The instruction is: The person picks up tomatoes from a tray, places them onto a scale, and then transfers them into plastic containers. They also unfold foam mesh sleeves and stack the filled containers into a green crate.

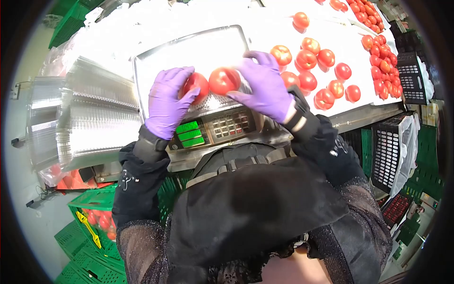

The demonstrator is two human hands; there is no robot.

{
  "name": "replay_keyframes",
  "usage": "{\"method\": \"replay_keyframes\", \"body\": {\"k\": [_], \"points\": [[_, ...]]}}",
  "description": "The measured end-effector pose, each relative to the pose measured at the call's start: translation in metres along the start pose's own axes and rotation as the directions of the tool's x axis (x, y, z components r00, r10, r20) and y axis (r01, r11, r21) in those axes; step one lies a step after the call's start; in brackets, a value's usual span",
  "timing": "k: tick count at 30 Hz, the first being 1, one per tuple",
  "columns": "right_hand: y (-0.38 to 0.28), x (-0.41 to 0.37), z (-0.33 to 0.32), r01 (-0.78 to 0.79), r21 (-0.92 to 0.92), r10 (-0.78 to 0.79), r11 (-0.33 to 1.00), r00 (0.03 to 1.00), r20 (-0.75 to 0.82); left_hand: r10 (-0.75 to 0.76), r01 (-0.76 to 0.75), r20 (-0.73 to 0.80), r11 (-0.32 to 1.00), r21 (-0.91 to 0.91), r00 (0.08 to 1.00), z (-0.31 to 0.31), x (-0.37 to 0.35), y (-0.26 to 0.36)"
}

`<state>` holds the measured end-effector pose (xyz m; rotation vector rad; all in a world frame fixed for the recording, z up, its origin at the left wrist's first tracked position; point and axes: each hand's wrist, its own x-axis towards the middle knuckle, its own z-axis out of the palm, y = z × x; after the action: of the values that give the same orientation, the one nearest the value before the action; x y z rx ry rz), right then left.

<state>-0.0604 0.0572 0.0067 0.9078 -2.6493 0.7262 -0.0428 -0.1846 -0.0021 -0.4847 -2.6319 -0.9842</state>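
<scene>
Both hands wear purple gloves and are over a scale with a shiny metal pan (pixel 158 59). My left hand (pixel 166 97) is closed round a red tomato (pixel 197 87), thumb across its near side and fingers at its far edge. Close beside it is a second tomato (pixel 224 81), gripped from the right by my right hand (pixel 266 85); the thumb lies at its lower edge and the blurred fingertips at its upper side. Below the hands are the scale's green-lit display (pixel 190 134) and keypad (pixel 231 125).
Loose tomatoes (pixel 306 59) lie on the white table to the right, with filled packs of smaller tomatoes (pixel 384 66) beyond. Stacked clear plastic trays (pixel 97 113) stand left of the scale. A green crate (pixel 97 194) of tomatoes is lower left, a black crate (pixel 385 151) at right.
</scene>
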Motion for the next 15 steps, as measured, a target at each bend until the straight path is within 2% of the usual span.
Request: {"method": "replay_keyframes", "body": {"k": [1,2,3,4,6,8,9,10,11,12,14,15], "points": [[0.001,0.006,0.013,-0.005,0.007,0.005,1.000,1.000,0.005,-0.011,0.004,0.068,0.996,0.089,0.998,0.004,-0.001,-0.001],[0.005,0.012,0.028,0.003,-0.125,0.011,0.992,0.994,0.111,-0.024,0.000,0.134,0.984,0.179,0.991,0.007,-0.003,-0.003],[0.005,0.018,0.035,0.027,-0.256,0.029,0.966,0.977,0.213,-0.038,0.019,0.117,0.988,0.156,0.992,0.009,-0.003,-0.006],[0.005,0.023,0.037,0.025,-0.254,0.031,0.967,0.977,0.211,-0.037,0.017,0.120,0.987,0.158,0.992,0.010,-0.004,-0.008],[0.005,0.030,0.032,0.035,-0.246,0.050,0.969,0.943,0.330,-0.079,0.058,0.130,0.986,0.158,0.988,0.011,-0.004,-0.007],[0.007,0.024,0.031,0.002,-0.231,0.065,0.973,0.957,0.283,-0.102,0.082,0.140,0.987,0.142,0.985,0.010,-0.007,-0.009],[0.005,0.019,0.025,-0.042,0.015,0.038,0.999,0.977,0.208,-0.125,0.108,0.145,0.987,0.120,0.982,0.011,-0.005,-0.008],[0.001,0.014,0.014,-0.061,0.258,0.032,0.964,0.993,0.117,-0.165,0.155,0.167,0.985,0.068,0.972,0.010,-0.003,-0.006],[-0.007,0.005,-0.002,-0.194,0.496,0.120,0.847,0.977,0.177,-0.128,0.117,0.138,0.990,0.083,0.982,0.011,-0.005,-0.007],[-0.012,-0.005,-0.013,-0.188,0.549,0.167,0.815,0.982,0.089,-0.080,0.070,0.116,0.993,0.095,0.990,0.012,-0.008,-0.010],[-0.013,-0.030,-0.039,-0.061,0.477,0.161,0.877,0.972,-0.172,-0.054,0.043,0.137,0.996,0.079,0.989,0.012,-0.008,-0.018],[-0.011,-0.046,-0.046,-0.070,0.605,0.220,0.793,0.959,-0.177,-0.059,0.055,0.095,0.998,0.039,0.994,0.013,-0.014,-0.030]]}}
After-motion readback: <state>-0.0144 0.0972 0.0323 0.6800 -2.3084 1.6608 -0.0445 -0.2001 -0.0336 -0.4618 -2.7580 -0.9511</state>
